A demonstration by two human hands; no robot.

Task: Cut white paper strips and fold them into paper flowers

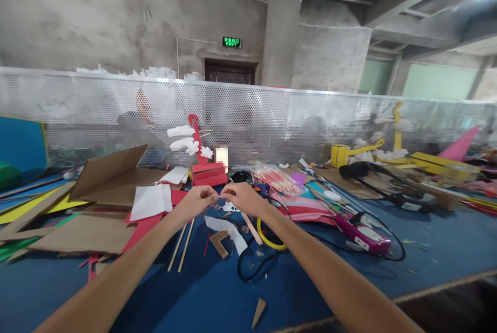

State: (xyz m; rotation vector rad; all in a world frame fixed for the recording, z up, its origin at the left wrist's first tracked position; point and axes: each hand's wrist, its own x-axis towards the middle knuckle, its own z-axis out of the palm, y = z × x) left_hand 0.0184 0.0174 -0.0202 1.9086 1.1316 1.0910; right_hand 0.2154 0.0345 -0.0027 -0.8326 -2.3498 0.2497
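Between our hands: a pale scrap [220, 197], pinched from both sides above the blue table [194, 297], near the middle of the view.
Scrap, looks: whitish, thin and very small; most of it is hidden by our fingertips, so we cannot tell its shape or material.
Left hand [198, 199]: fingers curled in narrow, thumb and forefinger closed on the scrap's left end.
Right hand [244, 198]: closed the same narrow way on the right end, knuckles up; the two hands' fingertips almost meet.
At 6 o'clock from the hands: a white paper strip [229, 232] lying on the table, with an L-shaped cardboard corner [219, 243] just beside it.
At 7 o'clock: two wooden sticks [181, 245] lying side by side under our left forearm.
At 5 o'clock: a yellow ring [267, 240], partly under our right wrist, and a looped black cable [248, 271] near it.
At 3 to 4 o'clock: a magenta glue gun [363, 237], well apart from the hands.
At 12 o'clock: a red paper model [207, 172] with white foam tufts, near the fingertips but apart.
At 9 o'clock: a white sheet [151, 201] on brown cardboard sheets [104, 167].
At 1 o'clock: a clear bag of thin sticks [275, 180].
Beyond the table: a perforated metal screen [272, 115].
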